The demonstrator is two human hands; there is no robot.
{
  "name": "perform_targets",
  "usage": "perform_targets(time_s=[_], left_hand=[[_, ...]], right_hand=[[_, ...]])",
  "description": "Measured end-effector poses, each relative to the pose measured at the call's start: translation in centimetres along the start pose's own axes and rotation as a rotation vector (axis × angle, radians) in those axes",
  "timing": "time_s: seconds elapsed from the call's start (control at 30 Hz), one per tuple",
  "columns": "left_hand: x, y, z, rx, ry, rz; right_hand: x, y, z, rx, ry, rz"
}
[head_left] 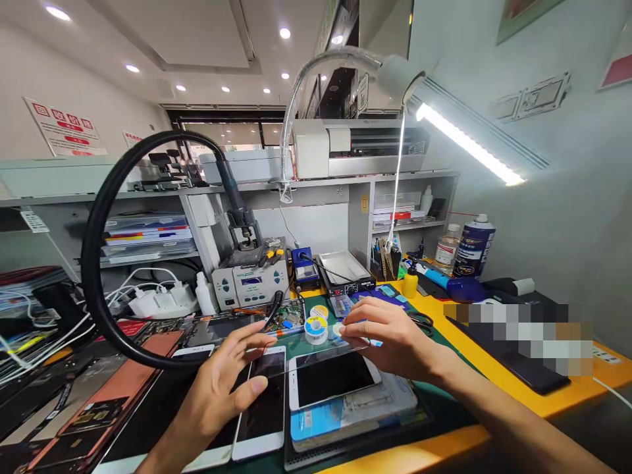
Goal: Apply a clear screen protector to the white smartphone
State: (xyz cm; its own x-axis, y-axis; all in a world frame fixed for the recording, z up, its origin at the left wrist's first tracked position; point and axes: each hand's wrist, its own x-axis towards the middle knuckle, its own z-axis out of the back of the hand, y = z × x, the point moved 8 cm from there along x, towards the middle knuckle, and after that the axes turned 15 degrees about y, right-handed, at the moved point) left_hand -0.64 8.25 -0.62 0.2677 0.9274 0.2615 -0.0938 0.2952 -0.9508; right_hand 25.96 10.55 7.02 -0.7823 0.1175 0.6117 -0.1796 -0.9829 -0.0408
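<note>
A thin clear sheet (323,356), faint and see-through, hovers above a white phone (336,380) with a dark screen. My right hand (390,334) comes in from the right, its fingers closed on the sheet's right end. At the sheet's other end is my left hand (217,372), thumb and fingers apart; whether its fingertips touch the edge I cannot tell. The phone lies face up on a blue and clear package (355,408). Left of it lies a second white phone (261,401), partly beneath my left hand. A spool with a blue label (316,329) stands just behind the sheet.
A black flexible tube (91,263) loops over the left side. Behind are a grey rework station (249,283), a metal heating plate (345,268) and a yellow bottle (410,282). A lit lamp (469,143) hangs above. Opened devices (113,401) cover the left side.
</note>
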Motion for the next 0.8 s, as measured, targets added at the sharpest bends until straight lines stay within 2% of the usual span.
perform_targets(time_s=[0.07,0.13,0.2,0.27,0.3,0.43,0.53,0.63,0.8], left_hand=[[0.0,-0.2,-0.2,-0.002,-0.007,-0.034],[0.0,-0.7,-0.2,-0.007,-0.030,-0.077],[0.0,-1.1,0.0,-0.011,-0.059,-0.100],[0.0,-1.2,0.3,-0.006,-0.093,-0.092],[0.0,-1.2,0.4,-0.002,-0.107,-0.082],[-0.1,-1.4,0.6,0.000,-0.125,-0.043],[-0.2,-1.7,0.6,-0.010,-0.145,-0.017],[-0.3,-2.0,0.6,-0.019,-0.165,-0.006],[-0.3,-1.6,0.7,-0.031,-0.150,0.004]], right_hand=[[-0.2,-0.1,0.3,0.013,0.002,-0.009],[-0.5,-1.8,1.3,0.130,-0.067,-0.136],[-1.7,-5.8,2.3,0.383,-0.214,-0.458],[-4.3,-10.5,1.7,0.728,-0.408,-0.907],[-4.6,-11.8,1.5,0.790,-0.440,-0.988],[-4.5,-16.4,0.1,0.965,-0.486,-1.161],[-4.2,-18.7,-1.9,1.118,-0.461,-1.261],[-3.8,-19.6,-3.8,1.251,-0.445,-1.308],[-4.0,-19.7,-5.8,1.382,-0.470,-1.333]])
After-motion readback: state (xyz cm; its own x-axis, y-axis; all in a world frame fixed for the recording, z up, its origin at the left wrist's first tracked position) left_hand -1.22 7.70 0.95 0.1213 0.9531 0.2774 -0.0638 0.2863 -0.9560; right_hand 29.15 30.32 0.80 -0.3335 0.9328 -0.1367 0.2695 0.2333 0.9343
